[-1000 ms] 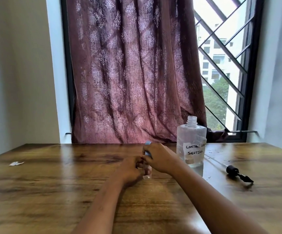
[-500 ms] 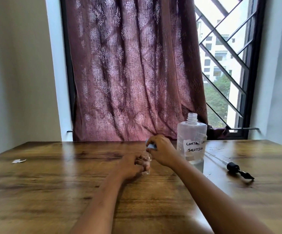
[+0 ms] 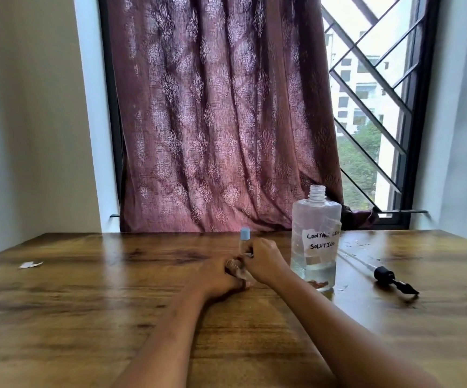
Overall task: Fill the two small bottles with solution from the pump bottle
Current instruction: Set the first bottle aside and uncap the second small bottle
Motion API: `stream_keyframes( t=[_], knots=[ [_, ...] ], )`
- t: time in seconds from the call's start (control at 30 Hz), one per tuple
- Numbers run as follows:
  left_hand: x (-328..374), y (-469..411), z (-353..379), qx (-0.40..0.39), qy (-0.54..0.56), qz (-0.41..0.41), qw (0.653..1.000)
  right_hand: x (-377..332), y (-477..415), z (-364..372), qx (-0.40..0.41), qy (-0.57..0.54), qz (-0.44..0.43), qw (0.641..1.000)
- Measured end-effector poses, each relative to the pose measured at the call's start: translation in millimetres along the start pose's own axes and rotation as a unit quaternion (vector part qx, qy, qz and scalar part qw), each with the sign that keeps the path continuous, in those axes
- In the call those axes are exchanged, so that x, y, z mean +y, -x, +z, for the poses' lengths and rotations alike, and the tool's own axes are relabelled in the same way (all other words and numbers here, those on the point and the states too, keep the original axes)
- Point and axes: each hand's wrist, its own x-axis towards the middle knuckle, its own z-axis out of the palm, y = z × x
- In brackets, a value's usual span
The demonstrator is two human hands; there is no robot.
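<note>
Gripping one small bottle [image 3: 240, 274] low on the tabletop [image 3: 86, 303], the left hand [image 3: 221, 278] is closing around its clear body while the right hand [image 3: 263, 261] is pinching a second small bottle [image 3: 244, 242], capped in pale blue, just behind it. How full either one is cannot be told. Standing just right of the hands, the labelled pump bottle [image 3: 314, 239] is sitting uncapped with only a shallow pool of clear solution at its base, suggesting the filling is well along or done. Its black pump head [image 3: 386, 275] is lying farther right, tube trailing toward the curtain [image 3: 221, 113].
</note>
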Motion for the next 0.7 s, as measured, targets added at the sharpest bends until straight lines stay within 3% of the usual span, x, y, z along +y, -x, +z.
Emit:
stream_keyframes(
  t=[0.23, 0.37, 0.7],
  knots=[
    [1.6, 0.6, -1.5, 0.022, -0.022, -0.039, 0.999, 6.7, 3.6, -1.6, -0.01, 0.081, -0.018, 0.996],
    [-3.0, -1.2, -0.7, 0.026, -0.002, -0.026, 0.999, 6.7, 5.9, 3.6, -0.034, 0.104, -0.029, 0.994],
    [-3.3, -3.1, 1.3, -0.006, 0.003, 0.012, 1.0, 23.8, -2.2, 7.0, -0.002, 0.125, -0.019, 0.992]
  ],
)
